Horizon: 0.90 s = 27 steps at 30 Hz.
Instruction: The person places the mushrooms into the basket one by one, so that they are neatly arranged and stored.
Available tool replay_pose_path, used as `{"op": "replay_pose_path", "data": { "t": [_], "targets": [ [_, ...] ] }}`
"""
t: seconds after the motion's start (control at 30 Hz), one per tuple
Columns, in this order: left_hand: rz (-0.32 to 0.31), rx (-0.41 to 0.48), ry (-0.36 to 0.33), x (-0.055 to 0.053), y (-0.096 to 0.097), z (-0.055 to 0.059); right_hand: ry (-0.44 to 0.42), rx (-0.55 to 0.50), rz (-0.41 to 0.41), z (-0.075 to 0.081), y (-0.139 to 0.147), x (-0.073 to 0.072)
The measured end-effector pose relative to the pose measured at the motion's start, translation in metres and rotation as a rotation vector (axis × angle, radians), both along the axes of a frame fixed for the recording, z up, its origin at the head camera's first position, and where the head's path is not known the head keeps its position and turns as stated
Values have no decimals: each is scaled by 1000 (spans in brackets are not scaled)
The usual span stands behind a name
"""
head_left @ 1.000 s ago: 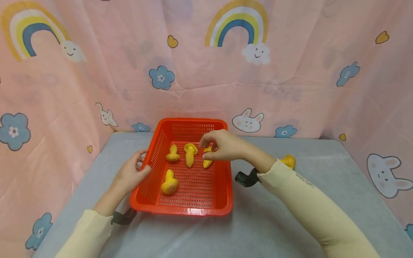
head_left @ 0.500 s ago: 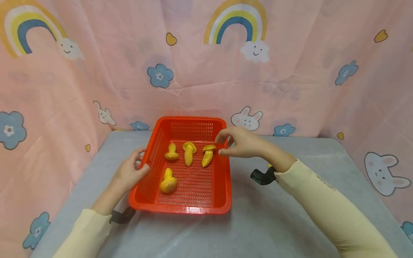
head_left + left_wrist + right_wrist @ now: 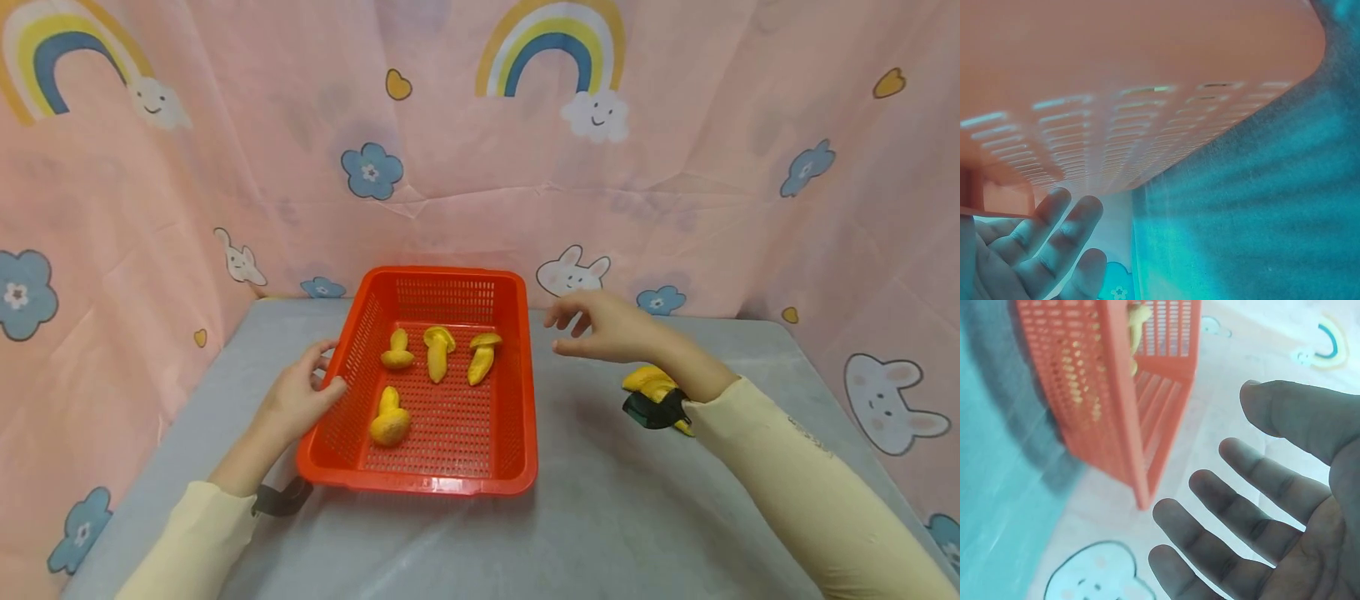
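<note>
A red plastic basket (image 3: 420,485) with slotted walls stands on the table. Several yellow toy mushrooms lie on its floor: three toward the back, one of them a mushroom (image 3: 439,354) with its cap up, and another mushroom (image 3: 390,418) at front left. My left hand (image 3: 296,396) rests at the basket's left rim, its loosely bent fingers (image 3: 1075,231) beside the outer wall. To the right of the basket my right hand (image 3: 611,327) hangs above the table with fingers spread, holding nothing. Yellow objects (image 3: 647,379) lie under the right wrist, partly hidden by it and its camera.
The grey table (image 3: 585,525) ends at the back against a pink curtain (image 3: 465,225) printed with rainbows, flowers and rabbits. Curtain also hangs on the left and right. A dark wrist camera (image 3: 656,410) sticks out below the right wrist.
My right hand has moved right, from over the mushroom at the basket's back right, out across the rim. That mushroom lies uncovered in the basket. The left hand stays at the rim.
</note>
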<state>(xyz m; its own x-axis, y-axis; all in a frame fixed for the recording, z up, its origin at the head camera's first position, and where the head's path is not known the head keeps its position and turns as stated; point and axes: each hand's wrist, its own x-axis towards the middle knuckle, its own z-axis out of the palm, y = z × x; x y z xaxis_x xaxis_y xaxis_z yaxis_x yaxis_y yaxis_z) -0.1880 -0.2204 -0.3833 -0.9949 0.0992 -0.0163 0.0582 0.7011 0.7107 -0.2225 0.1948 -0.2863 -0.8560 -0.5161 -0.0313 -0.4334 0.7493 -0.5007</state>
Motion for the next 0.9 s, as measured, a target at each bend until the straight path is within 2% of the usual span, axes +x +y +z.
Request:
{"op": "replay_pose_path", "data": {
  "t": [0.57, 0.77, 0.9],
  "targets": [
    [-1, -4, -9, 0, 0, 3, 4, 71, -64, -14, 53, 8],
    [3, -11, -14, 0, 0, 1, -32, 123, -106, -24, 70, 10],
    [7, -8, -19, 0, 0, 1, -75, 112, -130, -33, 82, 12]
  ]
}}
